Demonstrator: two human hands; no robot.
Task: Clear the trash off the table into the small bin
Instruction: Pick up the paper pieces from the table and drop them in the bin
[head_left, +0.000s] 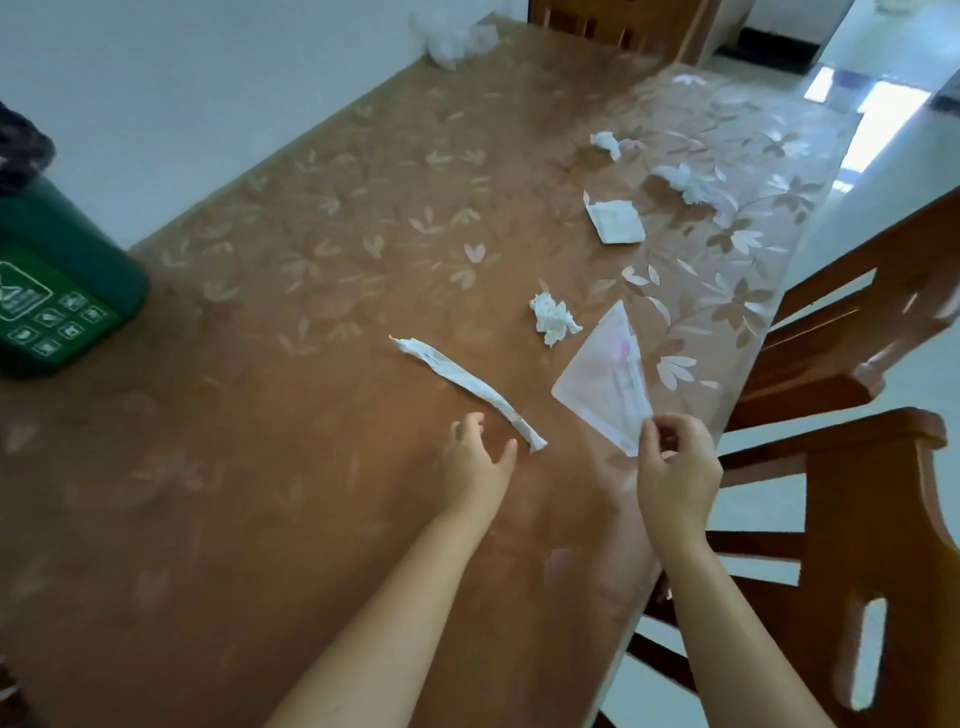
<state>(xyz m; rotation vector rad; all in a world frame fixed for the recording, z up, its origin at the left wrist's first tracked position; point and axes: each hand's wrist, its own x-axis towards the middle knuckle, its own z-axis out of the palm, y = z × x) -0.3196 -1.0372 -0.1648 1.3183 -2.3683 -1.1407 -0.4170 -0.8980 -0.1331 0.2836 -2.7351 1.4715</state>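
My right hand pinches the near corner of a clear plastic wrapper, which tilts up off the table. My left hand hovers with fingers spread just left of the near end of a long twisted white paper wrapper lying on the table. A crumpled tissue lies beyond them. Farther off lie a flat white packet, a small tissue wad and a larger crumpled tissue. The small green bin with a black liner stands at the table's left edge.
The wooden table has a clear floral cover. Wooden chairs line its right side and another stands at the far end. A clear plastic bag sits by the white wall at the far left corner.
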